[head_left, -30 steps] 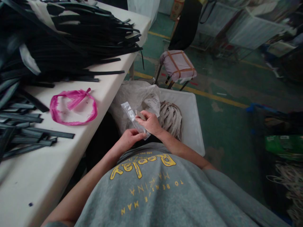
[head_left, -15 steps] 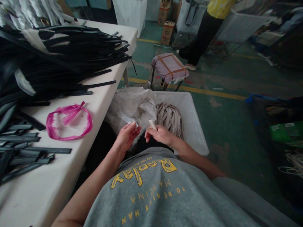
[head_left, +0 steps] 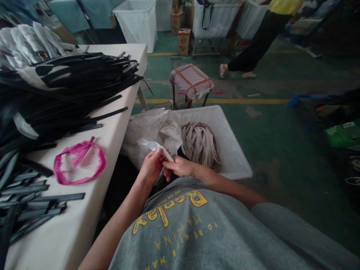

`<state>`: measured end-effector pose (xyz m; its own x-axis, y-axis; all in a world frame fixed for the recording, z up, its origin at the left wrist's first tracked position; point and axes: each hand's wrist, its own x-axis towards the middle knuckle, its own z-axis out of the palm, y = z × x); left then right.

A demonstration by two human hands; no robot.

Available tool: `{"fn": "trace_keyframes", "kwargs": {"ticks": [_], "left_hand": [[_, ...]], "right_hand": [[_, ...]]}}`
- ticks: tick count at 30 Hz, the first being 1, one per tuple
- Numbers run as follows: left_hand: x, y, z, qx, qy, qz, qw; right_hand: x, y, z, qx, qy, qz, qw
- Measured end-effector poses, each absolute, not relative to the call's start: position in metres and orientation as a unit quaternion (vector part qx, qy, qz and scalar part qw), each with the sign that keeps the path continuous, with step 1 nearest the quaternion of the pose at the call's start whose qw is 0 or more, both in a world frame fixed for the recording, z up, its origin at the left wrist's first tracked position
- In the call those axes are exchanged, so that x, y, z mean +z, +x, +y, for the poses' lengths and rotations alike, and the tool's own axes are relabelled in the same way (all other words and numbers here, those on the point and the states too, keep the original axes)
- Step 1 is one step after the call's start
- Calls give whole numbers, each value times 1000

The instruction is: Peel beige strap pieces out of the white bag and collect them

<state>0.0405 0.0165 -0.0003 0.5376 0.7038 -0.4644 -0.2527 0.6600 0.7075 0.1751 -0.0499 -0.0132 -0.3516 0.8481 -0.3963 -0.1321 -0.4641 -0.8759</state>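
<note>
My left hand [head_left: 152,165] is closed, pinching a thin white plastic strip [head_left: 148,144] whose loose end sticks out to the upper left. My right hand [head_left: 182,167] is closed on a short pale stick-like piece [head_left: 169,156], its kind unclear. The two hands meet in front of my waist, and the pale piece points up toward the white strip at my left fingertips. Just beyond them, a bundle of beige strips [head_left: 198,142] lies in a white plastic bin [head_left: 235,152]. A crumpled translucent bag [head_left: 149,125] hangs over the bin's left side.
On the white table [head_left: 112,140] at left lie black strips [head_left: 75,82], white bundles [head_left: 30,39] and a knotted pink plastic loop [head_left: 57,172]. A cushioned stool [head_left: 191,80] stands beyond the bin. A person [head_left: 264,41] is farther off, near large white bins [head_left: 137,22].
My hands have come together, bringing the pale piece against the white strip. The view has shifted, and the person in the background has stepped to the right.
</note>
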Motion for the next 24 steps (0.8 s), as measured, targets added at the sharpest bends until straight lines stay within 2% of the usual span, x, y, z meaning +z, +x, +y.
{"fn": "trace_keyframes", "kwargs": {"ticks": [4, 11, 17, 21, 24], "left_hand": [[0, 41, 13, 277, 319, 384, 821], [8, 43, 7, 173, 413, 351, 822], [33, 60, 43, 336, 433, 377, 747], [58, 105, 37, 288, 474, 321, 767], [81, 142, 13, 229, 498, 231, 804]], "right_hand": [[-16, 174, -53, 734, -438, -381, 354], [-10, 180, -54, 756, -432, -356, 340], [5, 205, -89, 564, -551, -429, 441], [24, 220, -115, 520, -567, -376, 516], [46, 232, -130, 434, -576, -359, 593]]}}
